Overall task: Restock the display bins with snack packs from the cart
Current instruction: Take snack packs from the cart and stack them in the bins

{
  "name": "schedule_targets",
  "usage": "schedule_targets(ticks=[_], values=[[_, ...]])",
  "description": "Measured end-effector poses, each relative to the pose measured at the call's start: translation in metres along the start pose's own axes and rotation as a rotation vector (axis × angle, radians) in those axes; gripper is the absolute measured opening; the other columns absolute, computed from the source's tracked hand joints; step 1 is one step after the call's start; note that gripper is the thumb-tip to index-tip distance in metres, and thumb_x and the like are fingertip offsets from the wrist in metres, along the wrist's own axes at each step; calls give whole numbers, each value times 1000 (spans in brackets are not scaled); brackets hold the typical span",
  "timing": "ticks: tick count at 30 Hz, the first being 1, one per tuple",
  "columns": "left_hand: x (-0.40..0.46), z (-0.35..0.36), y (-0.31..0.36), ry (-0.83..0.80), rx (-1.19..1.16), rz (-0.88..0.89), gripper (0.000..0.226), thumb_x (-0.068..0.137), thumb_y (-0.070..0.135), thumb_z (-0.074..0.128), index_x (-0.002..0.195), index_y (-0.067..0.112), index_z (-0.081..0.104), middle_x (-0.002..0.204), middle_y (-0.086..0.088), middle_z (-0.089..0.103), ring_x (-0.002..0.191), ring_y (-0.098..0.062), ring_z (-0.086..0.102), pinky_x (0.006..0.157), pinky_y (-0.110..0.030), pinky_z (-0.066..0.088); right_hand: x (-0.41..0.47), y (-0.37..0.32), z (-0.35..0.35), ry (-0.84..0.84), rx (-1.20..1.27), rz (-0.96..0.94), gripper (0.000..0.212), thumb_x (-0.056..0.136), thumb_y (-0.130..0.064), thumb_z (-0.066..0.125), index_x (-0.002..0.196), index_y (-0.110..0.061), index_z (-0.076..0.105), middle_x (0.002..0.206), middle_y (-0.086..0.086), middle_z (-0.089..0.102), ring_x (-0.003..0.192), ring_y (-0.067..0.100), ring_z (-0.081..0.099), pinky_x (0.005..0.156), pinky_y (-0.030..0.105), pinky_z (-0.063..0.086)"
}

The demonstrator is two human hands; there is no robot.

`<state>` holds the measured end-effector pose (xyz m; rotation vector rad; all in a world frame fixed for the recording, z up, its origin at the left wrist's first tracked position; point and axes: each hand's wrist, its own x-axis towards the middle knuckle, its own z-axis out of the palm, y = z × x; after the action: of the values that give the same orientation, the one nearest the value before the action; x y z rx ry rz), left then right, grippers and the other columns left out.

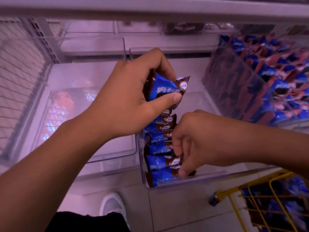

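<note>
Left hand curled tight around blue-and-brown snack packs, glossy, with white lettering, above the clear display bin. Right hand inside the bin, fingers pinching a pack in the row standing on edge. Yellow cart at lower right.

We note dim, even light with a pink-violet cast over the whole frame; shadows are soft and faint. Glare streaks the clear bin walls. The wide lens bows the shelf edge at top. Corners blur: the cart and the far packs look smeared; centre stays sharper.
</note>
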<state>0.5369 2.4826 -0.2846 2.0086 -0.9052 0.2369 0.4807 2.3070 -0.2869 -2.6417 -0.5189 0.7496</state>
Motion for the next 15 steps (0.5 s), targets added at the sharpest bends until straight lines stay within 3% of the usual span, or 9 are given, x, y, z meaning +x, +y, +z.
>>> schedule_targets(ticks=[4, 7, 9, 12, 15], values=[[1, -1, 1, -52, 66, -10, 30, 77, 40, 74, 96, 22, 59, 79, 7, 69, 69, -8, 66, 61, -34, 53, 0, 1, 3, 9, 109, -143, 17, 69, -20, 89, 76, -16, 75, 74, -20, 70, 64, -4, 67, 61, 14, 52], [3, -1, 4, -108, 159, -48, 39, 73, 51, 71, 101, 26, 58, 72, 6, 69, 65, -4, 63, 62, -35, 52, -13, 15, -16, 23, 140, -111, 21, 67, -29, 89, 79, -18, 75, 69, -17, 71, 61, -2, 67, 56, 7, 46], [4, -1, 7, -129, 197, -76, 39, 74, 58, 71, 97, 29, 60, 68, 14, 63, 65, 2, 58, 61, -23, 48, -24, 31, -32, 145, 267, -9, 33, 61, -37, 89, 82, -19, 72, 76, -5, 74, 61, 9, 70, 56, 17, 53], [6, 4, 18, -192, 188, -119, 36, 73, 59, 68, 96, 33, 60, 71, 18, 60, 68, 4, 57, 55, -16, 37, -32, 45, -46, 354, 569, 19, 60, 57, -27, 86, 112, -19, 64, 103, 3, 72, 81, 27, 74, 66, 34, 62], [9, 13, 28, -230, 197, -135, 39, 76, 56, 66, 104, 32, 56, 86, 14, 61, 76, 0, 57, 58, -20, 40, -29, 40, -51, 339, 634, -90, 50, 71, -10, 78, 118, -8, 64, 105, 8, 74, 86, 27, 74, 69, 30, 61]])
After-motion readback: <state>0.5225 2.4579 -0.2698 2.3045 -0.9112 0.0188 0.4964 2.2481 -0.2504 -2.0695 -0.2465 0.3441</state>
